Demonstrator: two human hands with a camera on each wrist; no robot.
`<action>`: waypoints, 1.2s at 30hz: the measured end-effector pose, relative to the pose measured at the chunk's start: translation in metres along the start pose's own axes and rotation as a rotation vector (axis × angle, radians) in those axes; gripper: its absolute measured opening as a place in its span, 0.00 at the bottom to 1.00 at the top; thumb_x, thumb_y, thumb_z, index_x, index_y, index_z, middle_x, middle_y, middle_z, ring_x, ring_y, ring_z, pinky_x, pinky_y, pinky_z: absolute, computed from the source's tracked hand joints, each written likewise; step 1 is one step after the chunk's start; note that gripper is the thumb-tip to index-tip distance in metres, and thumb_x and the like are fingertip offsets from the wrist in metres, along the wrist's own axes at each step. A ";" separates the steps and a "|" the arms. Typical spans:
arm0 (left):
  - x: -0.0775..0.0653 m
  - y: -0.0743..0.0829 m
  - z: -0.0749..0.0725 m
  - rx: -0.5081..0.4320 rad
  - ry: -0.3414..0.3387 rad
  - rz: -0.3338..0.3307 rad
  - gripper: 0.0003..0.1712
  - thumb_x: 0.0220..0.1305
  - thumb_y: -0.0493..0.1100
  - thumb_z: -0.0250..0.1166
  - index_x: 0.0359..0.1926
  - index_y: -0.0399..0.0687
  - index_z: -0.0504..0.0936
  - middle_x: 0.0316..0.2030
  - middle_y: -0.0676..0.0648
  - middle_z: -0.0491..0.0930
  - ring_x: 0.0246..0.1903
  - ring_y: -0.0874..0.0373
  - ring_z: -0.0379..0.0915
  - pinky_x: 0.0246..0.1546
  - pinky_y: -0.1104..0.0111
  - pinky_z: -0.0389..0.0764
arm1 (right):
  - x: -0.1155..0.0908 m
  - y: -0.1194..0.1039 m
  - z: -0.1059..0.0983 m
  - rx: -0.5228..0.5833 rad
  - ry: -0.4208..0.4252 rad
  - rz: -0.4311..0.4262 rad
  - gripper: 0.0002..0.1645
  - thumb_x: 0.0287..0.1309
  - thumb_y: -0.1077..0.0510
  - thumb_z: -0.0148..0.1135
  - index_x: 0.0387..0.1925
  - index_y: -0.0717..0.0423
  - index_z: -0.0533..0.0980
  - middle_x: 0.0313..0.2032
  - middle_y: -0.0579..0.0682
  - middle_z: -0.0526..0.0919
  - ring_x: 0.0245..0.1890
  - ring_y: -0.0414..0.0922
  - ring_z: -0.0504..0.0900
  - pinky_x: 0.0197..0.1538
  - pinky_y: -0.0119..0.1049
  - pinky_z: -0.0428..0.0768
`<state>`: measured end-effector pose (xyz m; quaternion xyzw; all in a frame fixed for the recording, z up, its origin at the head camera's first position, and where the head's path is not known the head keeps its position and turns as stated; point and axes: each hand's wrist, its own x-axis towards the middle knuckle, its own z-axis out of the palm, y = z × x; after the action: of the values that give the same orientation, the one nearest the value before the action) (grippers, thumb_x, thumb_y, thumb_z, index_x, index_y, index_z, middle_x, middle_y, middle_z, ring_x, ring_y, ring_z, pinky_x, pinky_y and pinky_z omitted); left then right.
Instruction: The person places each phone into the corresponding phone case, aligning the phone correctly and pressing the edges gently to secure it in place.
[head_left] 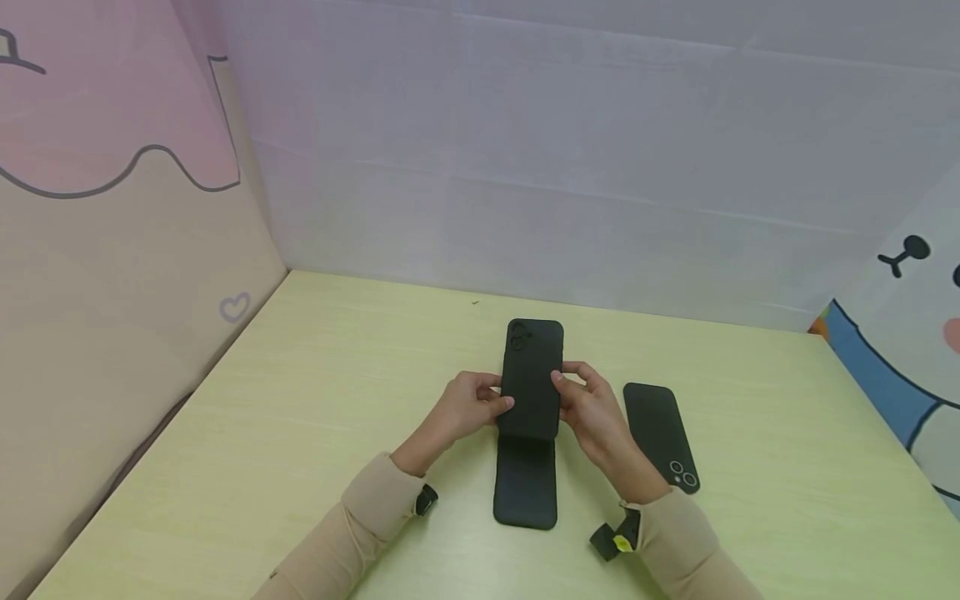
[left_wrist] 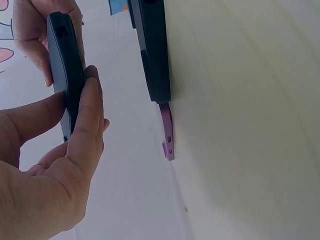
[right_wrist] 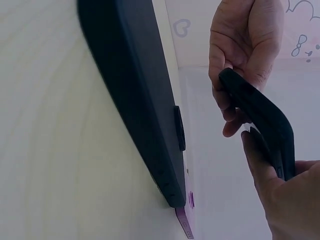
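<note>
Both hands hold a black phone case (head_left: 531,375), tilted up, its camera corner at the far left. My left hand (head_left: 467,407) pinches its left edge, thumb on the back face. The right hand (head_left: 592,408) pinches the opposite edge, thumb also on the face. Whether a phone sits inside it I cannot tell. Beneath lies a flat black phone-shaped slab (head_left: 525,496), its far part hidden by the held case. Right of the right hand is a dark phone (head_left: 660,429) with ringed lenses at its near end, partly covered by that wrist.
A narrow purple edge (left_wrist: 167,132) shows beyond a dark slab in the left wrist view; its kind is unclear. The pale table (head_left: 360,358) meets a white sheet wall (head_left: 562,167) at the back. Printed cloth (head_left: 112,250) hangs at the left.
</note>
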<state>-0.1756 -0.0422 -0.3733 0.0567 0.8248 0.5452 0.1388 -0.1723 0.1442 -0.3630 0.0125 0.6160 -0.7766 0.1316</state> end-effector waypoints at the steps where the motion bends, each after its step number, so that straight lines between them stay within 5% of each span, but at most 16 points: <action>1: 0.000 0.000 0.000 0.001 0.000 0.001 0.24 0.58 0.40 0.62 0.55 0.35 0.73 0.36 0.39 0.83 0.28 0.57 0.81 0.32 0.67 0.81 | 0.000 0.000 0.000 -0.004 0.004 0.001 0.13 0.64 0.60 0.48 0.48 0.60 0.64 0.25 0.41 0.83 0.27 0.37 0.81 0.34 0.30 0.78; 19: -0.001 0.004 -0.001 -0.013 -0.025 -0.021 0.21 0.58 0.43 0.63 0.49 0.35 0.76 0.34 0.39 0.84 0.25 0.55 0.82 0.29 0.68 0.81 | 0.003 0.002 0.001 -0.020 0.080 0.021 0.12 0.66 0.63 0.43 0.50 0.61 0.63 0.24 0.41 0.81 0.26 0.36 0.79 0.33 0.29 0.76; 30: 0.000 0.003 0.000 -0.025 -0.078 -0.036 0.18 0.60 0.40 0.61 0.48 0.33 0.73 0.31 0.41 0.81 0.26 0.56 0.78 0.33 0.64 0.82 | 0.003 0.000 0.000 0.072 0.119 0.023 0.03 0.64 0.64 0.44 0.36 0.55 0.65 0.28 0.44 0.75 0.24 0.39 0.76 0.32 0.30 0.74; 36: -0.001 0.004 -0.002 0.029 -0.068 -0.017 0.19 0.61 0.41 0.59 0.50 0.33 0.73 0.31 0.42 0.78 0.27 0.56 0.75 0.30 0.67 0.79 | 0.003 -0.002 -0.002 0.132 0.098 0.008 0.10 0.66 0.58 0.45 0.26 0.51 0.64 0.27 0.44 0.72 0.22 0.41 0.75 0.32 0.32 0.74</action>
<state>-0.1754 -0.0422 -0.3690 0.0701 0.8279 0.5296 0.1709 -0.1757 0.1457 -0.3615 0.0617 0.5690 -0.8135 0.1030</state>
